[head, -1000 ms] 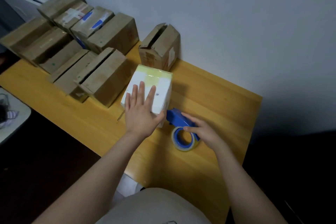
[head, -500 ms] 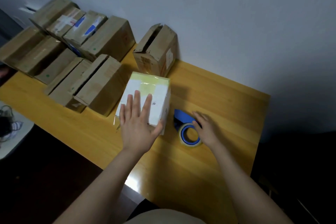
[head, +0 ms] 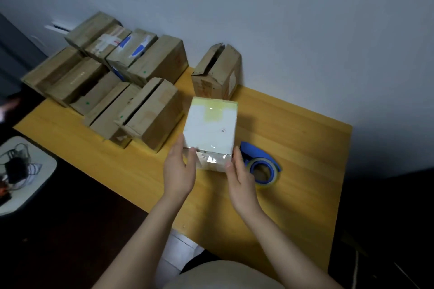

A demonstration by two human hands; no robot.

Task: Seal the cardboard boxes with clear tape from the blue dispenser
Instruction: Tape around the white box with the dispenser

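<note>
A small box with a white, tape-covered top (head: 210,128) stands on the yellow wooden table (head: 305,148). My left hand (head: 179,169) presses its near left side with straight fingers. My right hand (head: 239,173) lies flat against its near right corner. Between the two palms shows the box's brown front face with shiny clear tape. The blue tape dispenser (head: 260,163) with its roll of clear tape lies on the table just right of the box, untouched.
Several brown cardboard boxes (head: 150,110) are packed together at the back left of the table. One box with open flaps (head: 217,70) stands against the wall behind the white box. A white surface with cables (head: 23,166) sits lower left.
My right hand let go of the dispenser and moved to the box's right side. My left hand slid off the box top to its left side.
</note>
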